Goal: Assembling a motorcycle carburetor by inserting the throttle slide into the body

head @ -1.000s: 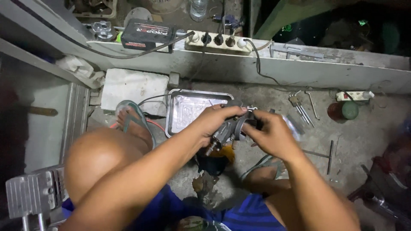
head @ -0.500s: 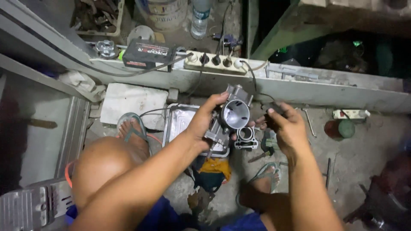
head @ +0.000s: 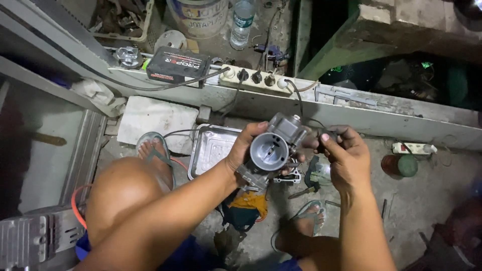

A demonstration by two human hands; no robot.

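Carburetor (head: pixel 273 148) gripped in left hand (head: pixel 246 150), right hand (head: pixel 344 153) pinching small dark part (head: pixel 326 135), metal tray (head: pixel 213 150) below

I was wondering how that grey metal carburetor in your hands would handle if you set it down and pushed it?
The carburetor, gripped by the left hand, looks like cast metal, so probably rigid and heavy for its size. Its lumpy body with protruding fittings suggests it would rock or tip rather than roll. The right hand steadies one side, hinting at awkward balance.

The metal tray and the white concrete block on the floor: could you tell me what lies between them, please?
In the head view, only a thin black cable crosses the narrow gap between the metal tray and the white block; otherwise bare floor.
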